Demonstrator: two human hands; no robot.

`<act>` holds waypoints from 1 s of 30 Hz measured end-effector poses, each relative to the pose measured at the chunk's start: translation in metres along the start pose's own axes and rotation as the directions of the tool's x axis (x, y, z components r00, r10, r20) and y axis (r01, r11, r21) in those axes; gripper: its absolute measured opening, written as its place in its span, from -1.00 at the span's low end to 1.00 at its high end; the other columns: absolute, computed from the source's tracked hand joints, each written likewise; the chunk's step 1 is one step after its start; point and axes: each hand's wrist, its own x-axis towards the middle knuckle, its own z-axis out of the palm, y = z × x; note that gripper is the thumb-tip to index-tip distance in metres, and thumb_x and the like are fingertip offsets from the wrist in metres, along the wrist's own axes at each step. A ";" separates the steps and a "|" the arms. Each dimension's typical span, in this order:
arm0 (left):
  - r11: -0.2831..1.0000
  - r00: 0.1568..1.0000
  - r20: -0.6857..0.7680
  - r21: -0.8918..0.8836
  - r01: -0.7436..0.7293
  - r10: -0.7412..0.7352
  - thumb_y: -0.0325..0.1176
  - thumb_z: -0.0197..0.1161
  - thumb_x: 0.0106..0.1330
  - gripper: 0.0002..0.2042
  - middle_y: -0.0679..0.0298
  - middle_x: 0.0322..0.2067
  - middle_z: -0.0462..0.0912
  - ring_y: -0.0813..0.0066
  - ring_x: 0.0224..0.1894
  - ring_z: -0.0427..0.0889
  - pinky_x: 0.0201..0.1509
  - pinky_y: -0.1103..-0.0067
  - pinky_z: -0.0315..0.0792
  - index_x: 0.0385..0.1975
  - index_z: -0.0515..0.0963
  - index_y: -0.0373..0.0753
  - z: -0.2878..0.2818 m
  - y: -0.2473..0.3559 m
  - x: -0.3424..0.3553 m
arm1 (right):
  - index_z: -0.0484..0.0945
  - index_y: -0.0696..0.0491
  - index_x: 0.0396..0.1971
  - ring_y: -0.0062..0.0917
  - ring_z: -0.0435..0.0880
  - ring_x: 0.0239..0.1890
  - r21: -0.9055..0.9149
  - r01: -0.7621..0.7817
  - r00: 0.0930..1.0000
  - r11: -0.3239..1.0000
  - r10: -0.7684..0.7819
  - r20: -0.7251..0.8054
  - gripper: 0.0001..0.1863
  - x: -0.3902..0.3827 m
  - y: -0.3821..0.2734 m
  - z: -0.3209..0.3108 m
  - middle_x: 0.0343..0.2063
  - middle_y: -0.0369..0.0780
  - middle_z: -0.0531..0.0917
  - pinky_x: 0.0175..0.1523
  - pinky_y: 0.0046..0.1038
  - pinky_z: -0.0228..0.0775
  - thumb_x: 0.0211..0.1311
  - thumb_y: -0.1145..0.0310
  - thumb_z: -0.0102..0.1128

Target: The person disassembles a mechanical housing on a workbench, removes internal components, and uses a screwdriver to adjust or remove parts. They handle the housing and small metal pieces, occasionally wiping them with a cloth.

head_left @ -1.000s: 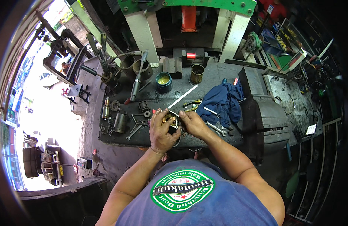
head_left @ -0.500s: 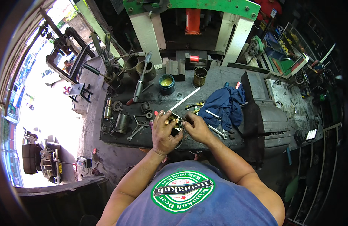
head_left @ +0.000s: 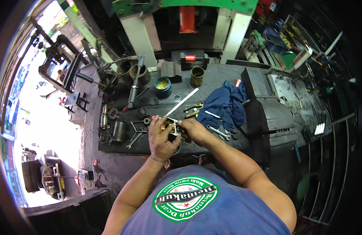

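Over the near edge of the workbench, I hold a small metal housing [head_left: 176,128] with a pale rim and copper-coloured parts inside. My left hand [head_left: 161,141] is wrapped round its left side, the fingers reaching over the opening. At the right rim, my right hand [head_left: 194,131] is closed with bent fingers; its fingertips are partly hidden. Just beyond the housing lies a white strip [head_left: 183,101]. Left of my hands are a metal cylinder [head_left: 119,131] and a combination wrench [head_left: 135,141].
A blue cloth [head_left: 224,107] with wrenches [head_left: 219,132] on it lies to the right, beside yellow-handled pliers [head_left: 193,110]. Farther back stand a tub of yellowish grease [head_left: 163,87], a rusty can [head_left: 196,76] and a grease gun [head_left: 134,90]. A green-and-white press frame [head_left: 138,35] rises behind.
The bench and its contents have shifted a little leftward in the view. Both hands stay on the housing, the right fingers slightly repositioned at its rim.
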 end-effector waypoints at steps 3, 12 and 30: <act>1.000 1.000 0.003 0.002 0.008 -0.008 -0.36 0.67 0.01 -0.59 -0.01 0.30 0.65 -0.28 0.44 0.53 0.56 0.00 0.39 -0.11 0.77 -0.27 0.002 0.002 0.001 | 0.59 0.24 -0.24 0.07 0.72 -0.27 -0.429 0.278 0.924 0.860 -0.361 -0.126 -0.61 -0.008 0.000 0.003 -0.39 0.07 0.68 -0.14 0.03 0.51 0.65 0.17 0.13; 1.000 1.000 0.010 0.011 -0.022 0.022 -0.38 0.62 0.04 -0.61 -0.05 0.32 0.63 -0.27 0.44 0.53 0.56 0.01 0.38 -0.09 0.77 -0.32 -0.004 0.001 0.002 | 0.67 0.24 -0.12 -0.32 0.68 -0.29 -0.180 0.266 0.964 0.947 -0.261 0.050 -0.53 0.000 0.017 0.000 -0.34 -0.04 0.76 -0.07 -0.16 0.56 0.74 0.06 0.13; 0.985 0.984 0.048 0.017 0.173 -0.174 -0.46 0.62 0.06 -0.69 -0.19 0.43 0.51 -0.30 0.55 0.39 0.69 0.02 0.18 -0.18 0.74 -0.31 -0.003 0.024 -0.006 | 0.79 0.15 -0.18 0.09 0.79 -0.17 -0.731 -0.070 0.641 0.679 -0.531 -0.554 -0.80 -0.010 0.136 -0.137 -0.24 0.08 0.71 0.01 0.03 0.65 0.34 0.33 0.50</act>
